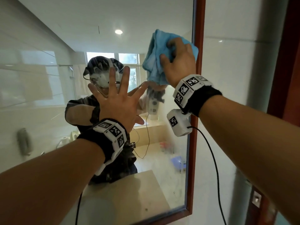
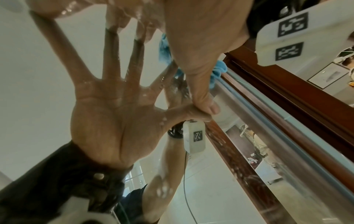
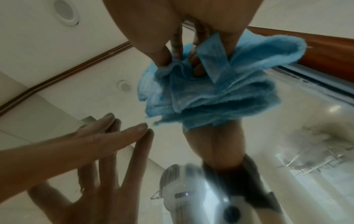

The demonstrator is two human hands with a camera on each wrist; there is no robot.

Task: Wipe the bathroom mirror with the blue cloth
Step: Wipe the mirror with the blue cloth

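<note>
Right hand [image 1: 179,62] bunches cloth [image 1: 159,54] on mirror [image 1: 48,78], upper right by frame; left hand [image 1: 116,98] splayed flat. Flatten cloth, overlap strokes leftward.

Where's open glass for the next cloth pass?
Free: mirror glass left of the left hand, and the lower strip by the wooden frame. Crowded: upper right, where the right hand grips the blue cloth.

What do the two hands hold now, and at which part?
The right hand grips the blue cloth by its bunched middle, near the mirror's right edge. The left hand holds nothing; its spread fingers touch the glass.
</note>
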